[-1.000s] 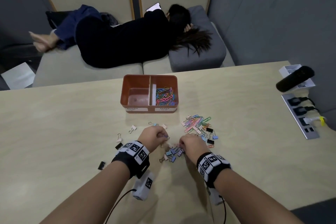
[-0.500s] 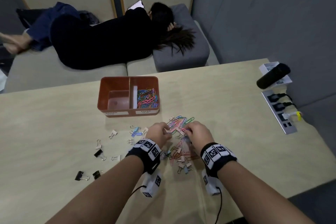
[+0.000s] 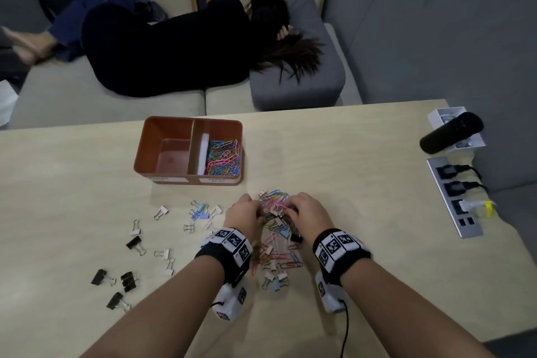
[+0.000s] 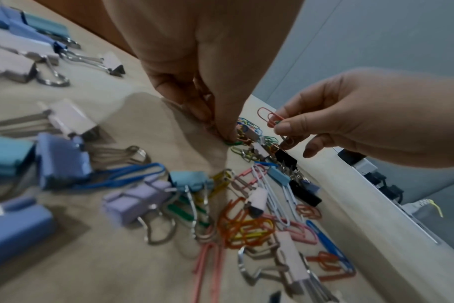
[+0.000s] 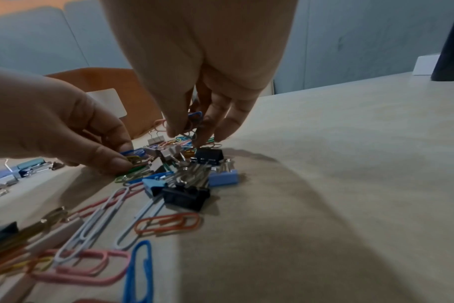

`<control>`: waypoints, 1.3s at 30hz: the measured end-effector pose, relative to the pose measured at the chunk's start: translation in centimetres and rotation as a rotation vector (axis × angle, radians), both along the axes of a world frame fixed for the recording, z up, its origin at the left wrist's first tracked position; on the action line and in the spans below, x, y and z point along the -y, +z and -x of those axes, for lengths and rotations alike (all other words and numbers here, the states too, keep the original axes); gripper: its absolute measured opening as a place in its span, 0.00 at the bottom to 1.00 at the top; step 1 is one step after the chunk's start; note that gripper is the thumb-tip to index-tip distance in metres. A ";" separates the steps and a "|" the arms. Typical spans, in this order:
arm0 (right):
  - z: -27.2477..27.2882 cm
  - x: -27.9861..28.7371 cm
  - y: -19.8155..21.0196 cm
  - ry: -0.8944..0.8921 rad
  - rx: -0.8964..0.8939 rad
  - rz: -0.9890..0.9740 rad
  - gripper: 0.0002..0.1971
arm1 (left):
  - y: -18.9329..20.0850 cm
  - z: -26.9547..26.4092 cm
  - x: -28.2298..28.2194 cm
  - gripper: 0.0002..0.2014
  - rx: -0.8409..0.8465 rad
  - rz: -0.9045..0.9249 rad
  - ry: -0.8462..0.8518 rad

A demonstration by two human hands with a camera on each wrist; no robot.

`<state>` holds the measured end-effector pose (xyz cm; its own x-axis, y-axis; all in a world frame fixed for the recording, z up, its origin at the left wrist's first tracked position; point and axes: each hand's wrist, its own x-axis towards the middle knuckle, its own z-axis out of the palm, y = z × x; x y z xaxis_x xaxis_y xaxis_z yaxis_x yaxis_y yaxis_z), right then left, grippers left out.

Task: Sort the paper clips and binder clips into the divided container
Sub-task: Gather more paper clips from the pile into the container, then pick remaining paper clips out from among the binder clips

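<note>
The orange divided container stands on the table; its left compartment is bare and its right one holds coloured paper clips. A mixed pile of paper clips and binder clips lies between my wrists. My left hand pinches a green paper clip at the pile's far end, fingertips down on the table. My right hand pinches a few paper clips just above the pile. In the right wrist view a blue clip shows between the fingers. Loose binder clips lie to the left.
Black binder clips sit near the front left. A power strip and a black cylinder on a white box lie at the table's right edge. A person lies on the sofa behind the table.
Both hands moved forward from the near binder clips to the far end of the pile, closer to the container, and now pinch paper clips there.
</note>
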<state>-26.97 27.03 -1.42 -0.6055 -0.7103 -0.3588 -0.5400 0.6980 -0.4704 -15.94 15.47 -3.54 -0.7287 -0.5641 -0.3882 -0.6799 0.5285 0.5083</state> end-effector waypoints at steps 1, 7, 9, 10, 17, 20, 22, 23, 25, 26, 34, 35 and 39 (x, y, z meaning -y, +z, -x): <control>0.1 0.0 0.0 0.003 0.006 0.003 0.09 | 0.1 0.0 0.0 0.05 0.024 0.033 -0.038; 0.3 0.2 0.2 0.019 0.012 0.042 0.09 | 0.5 -0.2 -0.1 0.10 0.176 0.201 -0.236; 0.2 0.3 0.4 0.010 0.013 0.067 0.09 | 0.7 -0.5 0.2 0.11 0.182 0.190 -0.227; 0.2 0.3 0.6 0.008 0.012 0.079 0.09 | 0.9 -0.8 0.5 0.11 0.163 0.173 -0.204; 0.2 2.2 3.2 0.066 -0.041 0.226 0.08 | 4.3 -2.8 3.5 0.07 -0.176 -0.011 -0.074; 0.4 4.4 5.1 0.084 -0.051 0.306 0.09 | 7.0 -3.3 6.0 0.06 -0.291 0.064 -0.036; 0.4 6.2 6.1 0.093 -0.067 0.353 0.10 | 8.7 -3.3 8.0 0.05 -0.362 0.118 0.025; 0.3 7.2 6.5 0.094 -0.074 0.375 0.10 | 9.4 -3.2 9.1 0.04 -0.382 0.142 0.060; 0.0 9.4 7.1 0.095 -0.073 0.402 0.12 | 10.1 -2.6 11.0 0.03 -0.380 0.176 0.120; -0.2 10.5 7.4 0.099 -0.068 0.399 0.13 | 10.2 -2.2 11.7 0.05 -0.347 0.174 0.139; 0.6 11.5 7.2 -0.008 -0.081 0.385 0.11 | 9.6 -2.8 11.1 0.13 -0.268 0.267 -0.024; 1.1 10.3 6.8 -0.030 -0.104 0.361 0.10 | 9.4 -3.3 10.6 0.12 -0.307 0.235 -0.044; 2.3 4.8 4.5 -0.058 -0.109 0.188 0.10 | 7.5 -4.7 7.8 0.09 -0.313 0.097 -0.180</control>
<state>-29.25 22.23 3.08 -0.6750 -0.7216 -0.1538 -0.5564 0.6347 -0.5362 -11.26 7.64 3.94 -0.8944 -0.4396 -0.0822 -0.3916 0.6810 0.6188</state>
